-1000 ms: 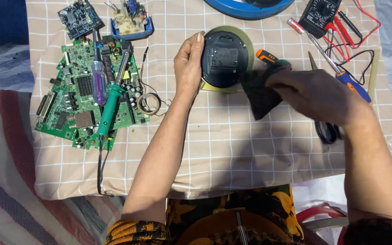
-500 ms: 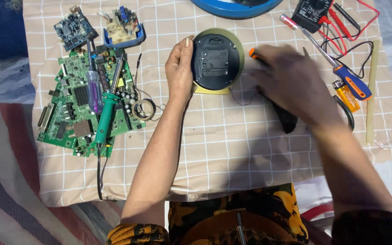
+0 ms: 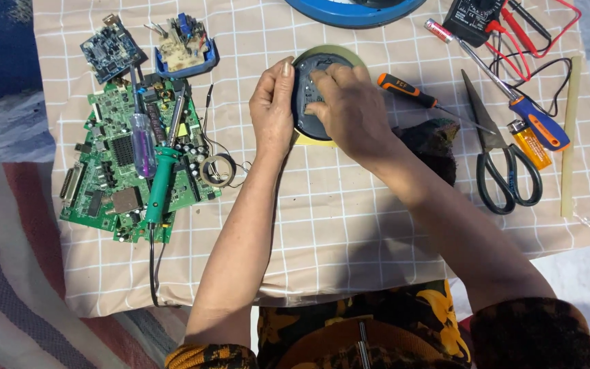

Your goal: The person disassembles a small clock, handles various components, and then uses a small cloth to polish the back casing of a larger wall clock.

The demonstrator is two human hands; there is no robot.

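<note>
Round dark gadget point(image 3: 312, 96) sitting on a roll of yellow tape point(image 3: 322, 137), upper middle of the frame, on the checkered cloth point(image 3: 349, 225) over the counter. Left hand point(image 3: 272, 109) cupped against its left edge, fingers curled round the rim, so a loose steadying grip rather than a clench. Right hand point(image 3: 346, 102) lying straight across the top of it, fingertips pressing on the face near the centre; not wrapped round anything, more poking than grasping. Both hands touching it, right one covering most of the right half, so hard to tell what's under the palm. Being round, no real long axis to speak of; lying flat, face up.

Off to the right: orange-handled screwdriver point(image 3: 404, 89) just beside the right hand, pointing right, then black scissors point(image 3: 500, 164), a blue-handled screwdriver point(image 3: 534, 119) and an orange lighter point(image 3: 532, 147). Dark cloth point(image 3: 431, 140) tucked behind the right wrist. Left side of frame: green circuit board point(image 3: 124, 171) with a green soldering iron point(image 3: 162, 178) lying lengthwise on it, well apart from both hands.
</note>
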